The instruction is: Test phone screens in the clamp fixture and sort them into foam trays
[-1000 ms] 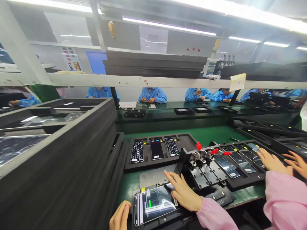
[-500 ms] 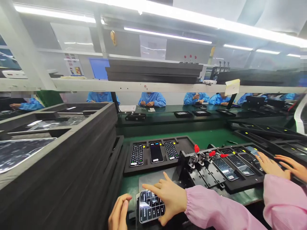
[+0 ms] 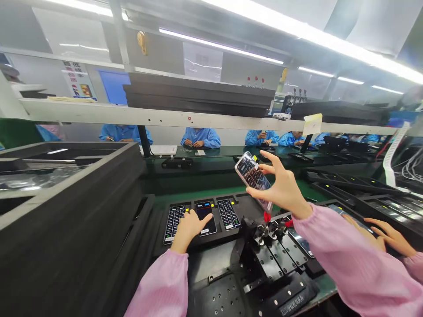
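Raised over the clamp fixture, my right hand grips a smartphone by its edges, screen lit with a grid and a yellow tab at its top. My left hand reaches over a black foam tray, thumb spread across the middle phone and fingers near the left phone; whether the fingertips touch is unclear. A third phone lies to the right in that tray. Below is the fixture with red-tipped toggle clamps, and a bare black plate with small holes.
Stacked black foam trays form a tall wall at left. A co-worker's hand works over a tray of phones at right. A white shelf beam crosses ahead; people in blue sit beyond it.
My right hand has lifted the phone off the black plate, up and to the right over the clamps. My left hand has moved forward from beside the plate to the foam tray.
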Available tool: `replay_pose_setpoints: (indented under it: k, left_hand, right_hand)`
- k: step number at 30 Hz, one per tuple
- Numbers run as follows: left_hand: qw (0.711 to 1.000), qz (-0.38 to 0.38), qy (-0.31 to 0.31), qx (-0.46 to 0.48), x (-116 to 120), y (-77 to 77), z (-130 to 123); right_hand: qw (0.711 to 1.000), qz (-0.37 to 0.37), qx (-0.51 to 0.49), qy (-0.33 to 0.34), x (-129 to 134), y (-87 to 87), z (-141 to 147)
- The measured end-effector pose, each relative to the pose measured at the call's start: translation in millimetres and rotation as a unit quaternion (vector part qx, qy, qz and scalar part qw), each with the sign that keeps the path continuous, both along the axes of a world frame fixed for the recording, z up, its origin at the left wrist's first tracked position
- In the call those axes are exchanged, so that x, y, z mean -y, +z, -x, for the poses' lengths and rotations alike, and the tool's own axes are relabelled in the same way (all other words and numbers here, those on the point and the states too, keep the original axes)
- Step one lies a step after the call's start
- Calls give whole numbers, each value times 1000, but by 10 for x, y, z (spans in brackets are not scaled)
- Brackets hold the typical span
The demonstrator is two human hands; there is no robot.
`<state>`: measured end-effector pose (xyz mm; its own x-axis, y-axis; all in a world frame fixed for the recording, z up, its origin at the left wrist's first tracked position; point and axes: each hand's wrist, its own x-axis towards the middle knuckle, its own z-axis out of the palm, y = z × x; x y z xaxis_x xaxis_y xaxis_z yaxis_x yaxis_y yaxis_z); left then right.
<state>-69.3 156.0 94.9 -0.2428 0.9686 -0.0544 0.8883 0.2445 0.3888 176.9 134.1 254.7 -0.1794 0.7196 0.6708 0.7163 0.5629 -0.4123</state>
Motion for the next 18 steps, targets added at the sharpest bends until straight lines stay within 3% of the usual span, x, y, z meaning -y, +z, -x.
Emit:
replay_pose_setpoints:
  k: [3, 8, 14, 18]
  left_hand:
    - [998, 25, 40, -41, -316, -207, -243]
    - [993, 45, 62, -90, -584, -429, -413]
    - [989, 61, 56, -123, -757, -465, -401]
    - [989, 67, 49, -124, -848, -531, -387]
  right_hand:
    - [994, 72, 69, -35, -664, -73, -185]
    - [946, 254, 149, -136, -1542, -579, -443]
    - [901, 382, 133, -157, -2005, -1326, -487]
    - [882, 427, 131, -152, -2173, -1712, -392]
